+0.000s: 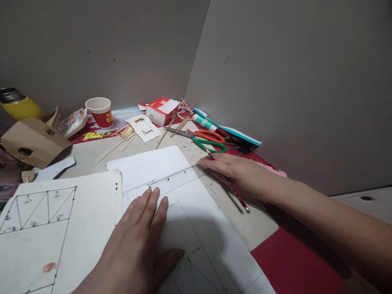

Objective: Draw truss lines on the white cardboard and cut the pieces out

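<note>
My left hand (141,228) lies flat on a white sheet of paper (196,196), fingers stretched out and fingertips at the edge of a clear ruler (168,179). The ruler lies slantwise across the sheet, which bears thin pencil lines. At the ruler's right end is my right hand (237,169), closed around a dark red pencil (234,190). One end of the pencil sticks out past the fingers toward the scissors; the other points back toward me. Part of its middle is hidden by the hand.
Scissors (199,136) with orange and green handles lie beyond my right hand. Behind are a red box (162,111), a paper cup (99,112), wooden sticks (127,134) and a glue tube (204,121). A marked drawing (92,212) and a cardboard piece (36,143) are at left. Grey walls stand close.
</note>
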Demonstrator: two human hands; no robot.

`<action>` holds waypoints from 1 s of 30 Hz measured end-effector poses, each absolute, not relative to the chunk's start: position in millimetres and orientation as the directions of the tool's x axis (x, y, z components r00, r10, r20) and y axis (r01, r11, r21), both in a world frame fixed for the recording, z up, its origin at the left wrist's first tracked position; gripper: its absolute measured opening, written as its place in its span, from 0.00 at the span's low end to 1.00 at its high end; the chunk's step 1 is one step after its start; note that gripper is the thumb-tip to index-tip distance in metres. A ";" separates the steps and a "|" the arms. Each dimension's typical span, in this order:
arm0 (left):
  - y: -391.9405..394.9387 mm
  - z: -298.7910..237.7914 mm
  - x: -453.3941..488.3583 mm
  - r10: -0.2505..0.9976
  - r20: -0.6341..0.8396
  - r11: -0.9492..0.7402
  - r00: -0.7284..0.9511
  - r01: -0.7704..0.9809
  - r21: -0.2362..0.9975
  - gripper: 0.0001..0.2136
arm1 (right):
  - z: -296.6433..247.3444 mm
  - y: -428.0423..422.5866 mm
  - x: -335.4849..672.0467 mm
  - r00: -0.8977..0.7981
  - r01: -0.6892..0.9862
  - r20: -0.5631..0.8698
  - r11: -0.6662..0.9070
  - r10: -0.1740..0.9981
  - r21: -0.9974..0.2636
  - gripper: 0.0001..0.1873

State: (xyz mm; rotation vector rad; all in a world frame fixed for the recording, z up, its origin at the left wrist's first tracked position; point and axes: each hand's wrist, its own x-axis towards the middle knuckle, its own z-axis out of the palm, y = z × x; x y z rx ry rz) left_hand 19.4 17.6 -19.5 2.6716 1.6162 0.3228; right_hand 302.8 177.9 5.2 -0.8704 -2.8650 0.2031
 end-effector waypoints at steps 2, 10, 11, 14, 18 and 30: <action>17.6 -18.8 19.3 0.869 0.192 -0.479 0.456 0.873 0.094 0.32 | 2.8 178.4 303.5 -0.822 0.542 0.105 0.825 0.560 -0.159 0.22; 18.8 -19.9 17.5 0.859 0.226 -0.485 0.460 0.872 0.066 0.33 | -1.8 179.6 305.4 -0.815 0.540 0.138 0.824 0.562 -0.169 0.21; 18.9 -19.8 17.4 0.857 0.228 -0.487 0.462 0.871 0.062 0.33 | -2.5 180.1 306.0 -0.814 0.542 0.141 0.823 0.564 -0.169 0.22; 19.0 -20.1 17.6 0.855 0.229 -0.489 0.465 0.870 0.063 0.34 | -4.4 181.0 307.8 -0.815 0.548 0.123 0.822 0.567 -0.157 0.22; 18.2 -23.7 18.0 0.871 0.203 -0.473 0.448 0.876 0.096 0.35 | -2.1 179.7 306.1 -0.820 0.546 0.109 0.825 0.562 -0.146 0.22; 13.0 -10.7 24.4 0.933 -0.025 -0.332 0.358 0.888 0.318 0.39 | -24.0 184.9 326.2 -0.804 0.584 0.083 0.808 0.589 -0.077 0.26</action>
